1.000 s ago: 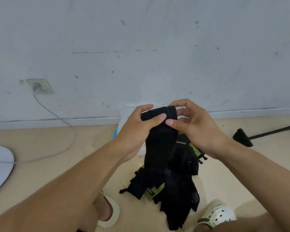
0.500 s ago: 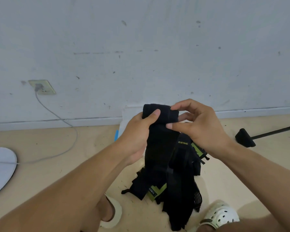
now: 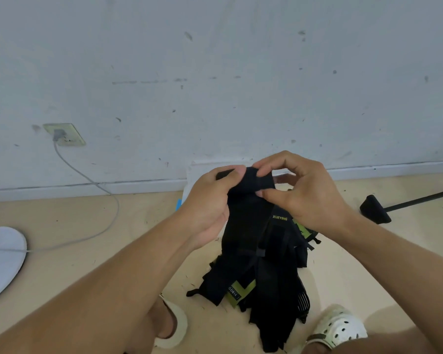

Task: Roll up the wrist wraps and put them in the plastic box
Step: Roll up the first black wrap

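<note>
Scuffed pale grey wall [image 3: 215,72] across the upper frame, beige floor [image 3: 87,238] below. Heap of black and lime-green fabric wrist wraps [image 3: 274,290] at lower centre, between two white perforated clogs. One long black elastic wrist wrap [image 3: 246,226] held up at centre, tail hanging onto the heap, top end turned over into a small roll. Left hand [image 3: 210,205] curled round the roll's left side, thumb on front. Right hand [image 3: 302,192], thumb and forefinger pinching the roll's right edge, other fingers arched above. White plastic box [image 3: 192,169] mostly hidden behind the hands, against the wall.

To roll well, probably: keep the edges square, thumbs pressing the core tight, tail taut; otherwise likely to cone or loosen.
</note>
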Available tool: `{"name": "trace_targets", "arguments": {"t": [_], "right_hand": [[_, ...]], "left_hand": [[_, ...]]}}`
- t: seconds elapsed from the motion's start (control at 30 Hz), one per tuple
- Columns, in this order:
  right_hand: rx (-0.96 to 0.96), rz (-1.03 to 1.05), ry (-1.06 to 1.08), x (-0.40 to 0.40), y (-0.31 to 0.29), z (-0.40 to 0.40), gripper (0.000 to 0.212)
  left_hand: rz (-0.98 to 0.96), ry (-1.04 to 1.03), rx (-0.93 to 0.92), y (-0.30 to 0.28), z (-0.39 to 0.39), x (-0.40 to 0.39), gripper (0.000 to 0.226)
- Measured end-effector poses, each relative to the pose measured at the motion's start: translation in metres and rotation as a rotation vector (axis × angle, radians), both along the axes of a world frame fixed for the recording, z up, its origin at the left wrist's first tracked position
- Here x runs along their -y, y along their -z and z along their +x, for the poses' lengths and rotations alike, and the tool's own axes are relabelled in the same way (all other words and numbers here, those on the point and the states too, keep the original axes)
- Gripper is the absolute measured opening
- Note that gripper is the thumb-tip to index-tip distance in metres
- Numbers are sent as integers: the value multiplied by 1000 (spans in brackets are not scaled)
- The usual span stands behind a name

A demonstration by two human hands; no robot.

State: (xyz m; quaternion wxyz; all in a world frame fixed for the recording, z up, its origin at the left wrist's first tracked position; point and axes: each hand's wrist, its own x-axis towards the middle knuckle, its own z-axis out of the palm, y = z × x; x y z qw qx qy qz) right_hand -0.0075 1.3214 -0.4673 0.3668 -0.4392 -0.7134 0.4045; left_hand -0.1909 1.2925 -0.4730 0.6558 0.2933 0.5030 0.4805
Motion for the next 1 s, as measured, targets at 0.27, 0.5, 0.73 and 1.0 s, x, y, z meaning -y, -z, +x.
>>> {"name": "trace_targets", "arguments": {"t": [0.27,0.5,0.73,1.0], "right_hand": [[61,-217,24,2,0,-1,55],[-23,-338,-72,14,5,-9,27],[-75,-214,-10,4,3,-6,32],[-64,-169,-55,2,6,-5,41]], "left_hand": [[146,0,-239,1,-2,1,33],[218,102,-516,8,-1,10,33],[130,73,-439,4,1,2,56],[44,31,-293,-1,0,1,36]]}}
